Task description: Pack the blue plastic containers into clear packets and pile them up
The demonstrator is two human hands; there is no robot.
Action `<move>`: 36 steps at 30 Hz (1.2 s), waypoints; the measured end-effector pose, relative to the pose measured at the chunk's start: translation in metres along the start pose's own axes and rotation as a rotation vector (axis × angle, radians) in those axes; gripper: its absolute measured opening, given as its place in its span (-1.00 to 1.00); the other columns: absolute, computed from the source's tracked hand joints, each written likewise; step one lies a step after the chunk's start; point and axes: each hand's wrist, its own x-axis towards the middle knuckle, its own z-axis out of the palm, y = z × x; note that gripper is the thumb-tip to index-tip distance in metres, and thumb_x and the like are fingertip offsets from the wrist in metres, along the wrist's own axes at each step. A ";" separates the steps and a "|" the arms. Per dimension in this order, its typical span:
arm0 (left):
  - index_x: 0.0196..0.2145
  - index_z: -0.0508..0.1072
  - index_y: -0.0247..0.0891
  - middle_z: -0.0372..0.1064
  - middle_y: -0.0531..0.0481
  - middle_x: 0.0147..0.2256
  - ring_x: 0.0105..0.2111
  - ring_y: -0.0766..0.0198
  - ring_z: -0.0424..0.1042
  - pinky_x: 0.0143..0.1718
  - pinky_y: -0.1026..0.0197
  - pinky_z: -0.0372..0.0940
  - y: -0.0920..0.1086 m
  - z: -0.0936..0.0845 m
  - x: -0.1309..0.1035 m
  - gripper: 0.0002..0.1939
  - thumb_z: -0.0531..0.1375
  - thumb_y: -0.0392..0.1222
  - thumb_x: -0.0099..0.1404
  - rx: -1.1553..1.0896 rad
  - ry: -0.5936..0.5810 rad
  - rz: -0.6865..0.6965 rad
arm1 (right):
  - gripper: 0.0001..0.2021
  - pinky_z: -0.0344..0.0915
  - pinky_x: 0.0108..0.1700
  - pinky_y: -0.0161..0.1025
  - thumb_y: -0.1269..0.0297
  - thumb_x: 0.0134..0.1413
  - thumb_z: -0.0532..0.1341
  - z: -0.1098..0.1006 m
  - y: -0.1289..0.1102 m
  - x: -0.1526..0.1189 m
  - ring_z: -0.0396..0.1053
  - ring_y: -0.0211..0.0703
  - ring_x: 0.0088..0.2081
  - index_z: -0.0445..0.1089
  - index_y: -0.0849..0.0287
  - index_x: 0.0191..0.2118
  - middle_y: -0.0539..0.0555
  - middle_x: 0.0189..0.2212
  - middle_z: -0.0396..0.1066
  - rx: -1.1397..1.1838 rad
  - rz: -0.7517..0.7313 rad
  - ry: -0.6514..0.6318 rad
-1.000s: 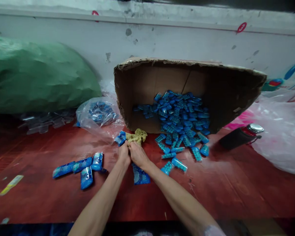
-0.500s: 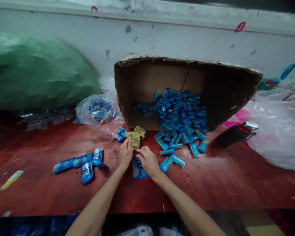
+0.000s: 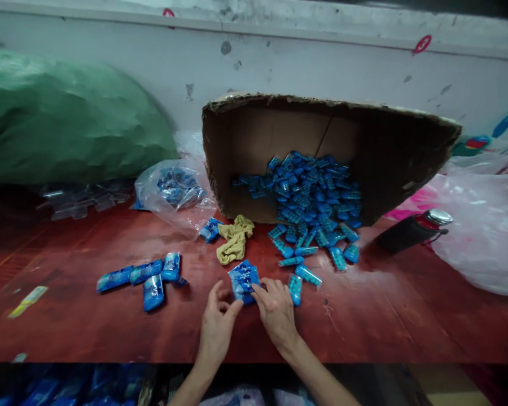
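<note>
A flat blue printed plastic packet lies on the red table in front of me. My right hand has its fingertips on the packet's right edge and appears to pinch it. At the packet's lower left, my left hand has thumb and fingers apart, with the thumb tip close to the packet's bottom edge. Just beyond the packet is a crumpled yellow-green cloth. Small clear tubes of blue balls with blue caps lie to the right of my right hand.
A cardboard box on its side spills many such tubes. Several filled blue packets lie left. Behind them are a clear bag of blue packets and a green sack. A black bottle and a whitish plastic bag are right.
My left hand has come away from the cloth and moved toward me. The cloth lies more spread out. The packet shows more of its surface, and my right hand has moved nearer and rightward.
</note>
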 end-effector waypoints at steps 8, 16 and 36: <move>-0.57 0.38 -0.33 0.30 0.07 -0.67 -0.67 0.41 0.18 -0.65 0.36 0.06 0.010 0.011 0.004 -0.74 0.21 -0.04 -0.06 -0.342 -0.190 -0.215 | -0.66 0.19 -0.25 -0.25 0.34 0.00 0.15 -0.005 -0.007 -0.004 0.28 -0.14 -0.29 0.28 0.15 -0.04 0.09 -0.26 0.37 0.625 0.196 -0.006; -0.61 0.41 -0.33 0.22 0.14 -0.72 -0.72 0.46 0.06 -0.69 0.36 -0.01 0.002 0.015 0.006 -0.72 0.27 -0.03 -0.15 -0.311 -0.086 -0.182 | -0.80 0.09 -0.50 -0.39 0.32 0.00 0.08 0.001 -0.013 -0.001 0.11 -0.31 -0.56 0.23 0.18 -0.60 -0.11 -0.66 0.17 0.890 0.401 -0.108; -0.62 0.38 -0.35 0.28 0.09 -0.69 -0.70 0.43 0.17 -0.71 0.37 0.09 0.002 0.015 -0.004 -0.73 0.28 -0.06 -0.15 -0.357 -0.151 -0.201 | -0.84 0.15 -0.46 -0.39 0.26 -0.07 0.15 0.005 -0.020 -0.013 0.16 -0.31 -0.54 0.21 0.19 -0.55 -0.10 -0.62 0.19 1.158 0.552 -0.056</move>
